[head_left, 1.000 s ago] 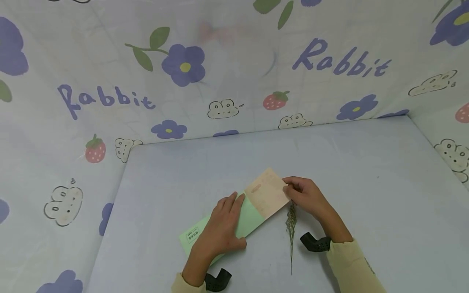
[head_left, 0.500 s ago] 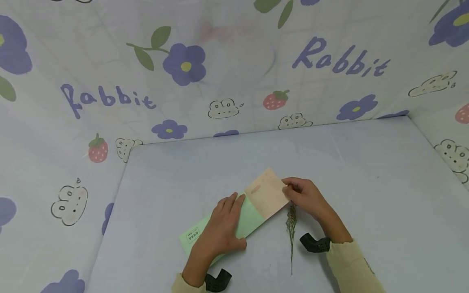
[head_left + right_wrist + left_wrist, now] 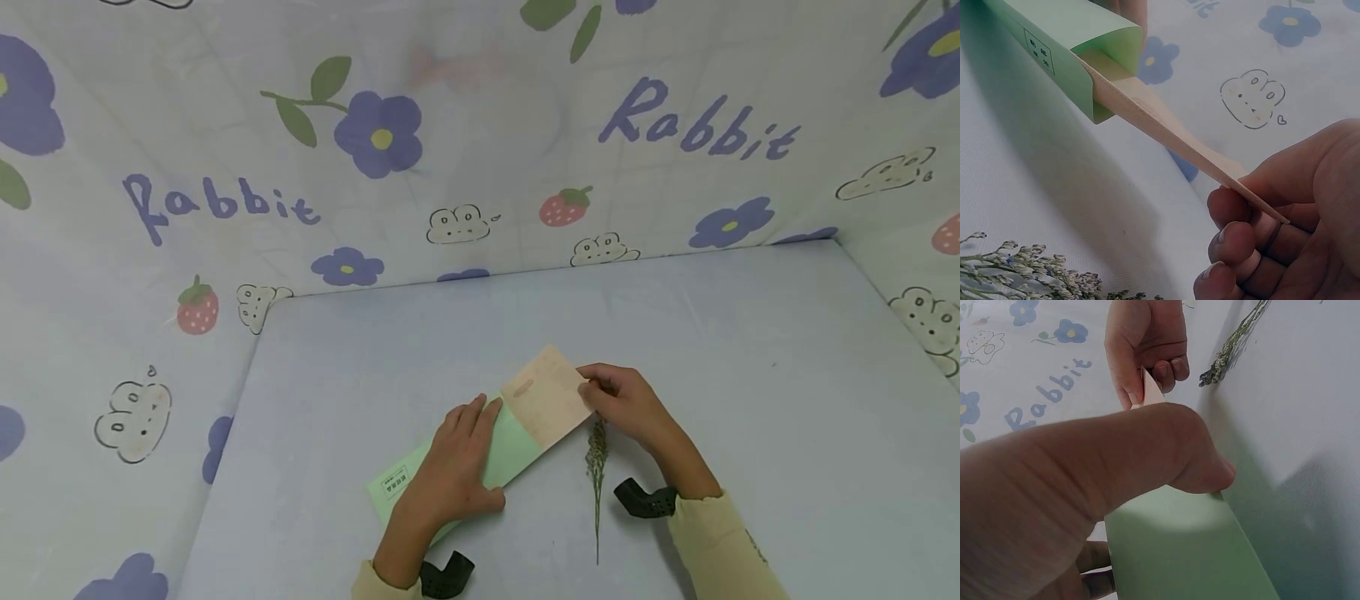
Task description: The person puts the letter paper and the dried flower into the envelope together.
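A long light green paper envelope (image 3: 521, 446) lies slanted before me in the head view. My left hand (image 3: 452, 475) grips it across its width; in the left wrist view the thumb lies at one long edge and fingers show past the other. A beige card (image 3: 546, 400) sticks out of the envelope's open end, its rest hidden inside. My right hand (image 3: 628, 404) pinches the card's outer end between thumb and fingers. In the right wrist view the envelope's mouth (image 3: 1110, 47) gapes around the bent card.
A dried flower sprig (image 3: 596, 454) lies on the pale tabletop (image 3: 750, 375), just below the right hand. Black wrist-worn pieces (image 3: 645, 497) sit at both wrists. A printed cloth (image 3: 480, 150) with flowers and rabbits hangs behind and at the sides.
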Available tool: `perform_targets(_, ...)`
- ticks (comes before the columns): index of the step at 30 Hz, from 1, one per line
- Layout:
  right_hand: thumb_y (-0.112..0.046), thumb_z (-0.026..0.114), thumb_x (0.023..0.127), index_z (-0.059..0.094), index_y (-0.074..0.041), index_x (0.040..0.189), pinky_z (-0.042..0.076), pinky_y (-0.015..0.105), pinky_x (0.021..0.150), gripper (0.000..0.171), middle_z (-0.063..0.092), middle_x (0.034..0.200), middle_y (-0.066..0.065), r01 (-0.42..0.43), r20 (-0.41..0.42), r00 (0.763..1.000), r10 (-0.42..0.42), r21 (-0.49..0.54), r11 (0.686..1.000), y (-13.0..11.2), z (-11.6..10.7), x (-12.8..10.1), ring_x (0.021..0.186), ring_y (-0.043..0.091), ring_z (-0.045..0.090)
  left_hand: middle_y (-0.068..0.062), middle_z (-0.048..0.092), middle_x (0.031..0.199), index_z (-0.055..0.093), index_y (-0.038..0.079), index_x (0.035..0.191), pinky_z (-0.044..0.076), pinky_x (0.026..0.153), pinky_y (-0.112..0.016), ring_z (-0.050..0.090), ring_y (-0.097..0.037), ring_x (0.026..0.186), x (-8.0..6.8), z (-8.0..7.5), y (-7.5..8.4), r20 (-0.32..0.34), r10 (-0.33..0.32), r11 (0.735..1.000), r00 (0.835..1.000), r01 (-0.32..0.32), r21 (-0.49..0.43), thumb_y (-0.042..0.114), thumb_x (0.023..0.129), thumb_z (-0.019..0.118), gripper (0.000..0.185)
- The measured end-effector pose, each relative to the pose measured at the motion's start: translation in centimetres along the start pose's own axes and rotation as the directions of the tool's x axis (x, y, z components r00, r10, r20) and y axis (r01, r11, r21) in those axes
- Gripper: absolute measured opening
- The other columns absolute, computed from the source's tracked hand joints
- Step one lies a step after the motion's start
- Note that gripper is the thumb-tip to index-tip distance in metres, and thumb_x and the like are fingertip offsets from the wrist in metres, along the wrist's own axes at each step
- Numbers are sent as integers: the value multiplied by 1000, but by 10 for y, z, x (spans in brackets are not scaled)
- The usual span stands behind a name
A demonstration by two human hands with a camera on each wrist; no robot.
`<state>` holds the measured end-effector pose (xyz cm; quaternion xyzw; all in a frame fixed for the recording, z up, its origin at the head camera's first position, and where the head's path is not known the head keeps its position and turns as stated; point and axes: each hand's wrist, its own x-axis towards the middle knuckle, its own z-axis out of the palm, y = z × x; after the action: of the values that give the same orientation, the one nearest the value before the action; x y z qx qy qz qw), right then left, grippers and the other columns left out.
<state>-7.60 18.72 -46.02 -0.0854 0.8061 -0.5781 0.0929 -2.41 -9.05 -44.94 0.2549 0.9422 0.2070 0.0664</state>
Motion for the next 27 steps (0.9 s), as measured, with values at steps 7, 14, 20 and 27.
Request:
perform_targets(7,-9,55,101,62,9,128,43,31,53,33,57,74,9,-10,-2,1000,10,-11,1000,3,0,2,61,17,49,-20,31,157,29,4,156,32,109,-51,32,-37,140,1,-2,2,10,-11,1000,1000,11,-4,22,68,76,101)
perform_targets(14,-8,55,101,62,8,128,44,31,54,32,57,75,8,-17,2,1000,17,-9,1000,3,1,3,62,18,50,-19,30,158,29,5,156,32,109,-52,32,-37,140,1,-3,2,11,-11,1000,1000,11,-5,22,69,76,101)
perform_targets(20,-8,55,101,62,9,127,44,31,54,32,57,74,7,-14,-11,1000,14,-26,1000,2,2,1,62,18,51,-20,31,157,29,4,156,33,109,-52,32,-36,140,1,0,0,1,2,1000,1000,-2,-7,22,68,76,101)
perform_targets(27,-7,56,101,61,10,128,43,30,53,33,57,72,7,5,-24,1000,-6,-33,999,2,4,1,62,17,51,-20,31,157,28,5,157,31,109,-52,31,-36,140,0,3,-2,1,8,1000,1000,-8,-1,23,69,76,101)
